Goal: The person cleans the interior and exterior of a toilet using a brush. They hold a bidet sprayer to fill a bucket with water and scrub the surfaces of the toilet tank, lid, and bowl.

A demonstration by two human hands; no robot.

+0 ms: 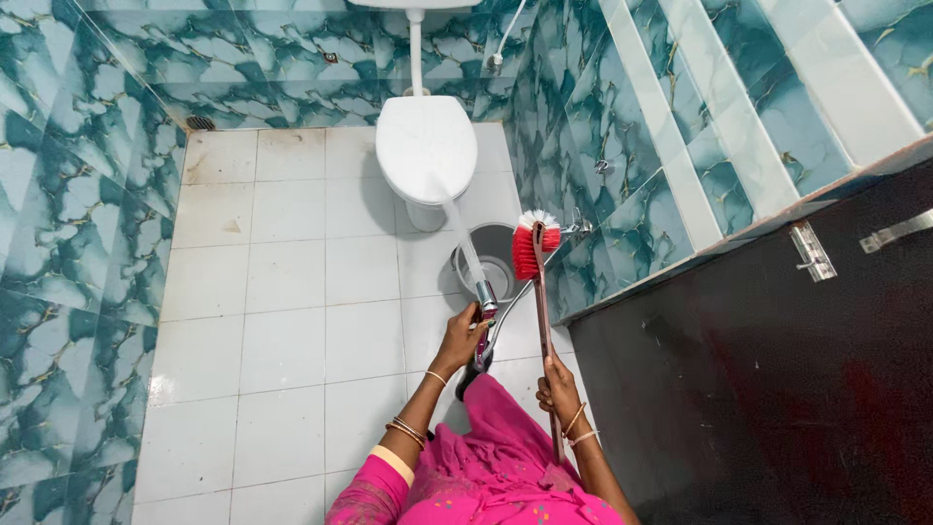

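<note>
- The left hand point(460, 338) has its fingers wrapped around the handle of a metal spray nozzle point(485, 297); the thumb seems to press the trigger, since a thin jet of water point(452, 216) shoots up and away from the nozzle.
- The jet lands on the closed lid of the white toilet point(426, 146), so the nozzle is aimed forward and slightly left, held out at arm's reach to keep the splash off the pink clothing point(486, 457).
- A dark hose point(483, 358) hangs from the nozzle's base and loops down past the wrist, slack enough to let the hand point freely.
- The right hand point(559, 387) is clenched around the lower part of a long brown handle, gripping the brush point(536, 243) upright.
- The brush's red and white bristles stand at the top, just beside the nozzle and above a grey bucket point(491, 255); held vertical like this, the bristles stay off the floor and out of the spray line.
- The bucket sits on the pale tiled floor point(282, 321), close to the toilet's base and against the teal marbled wall point(622, 165).
- A dark door point(777, 389) with metal fittings stands to the right.
</note>
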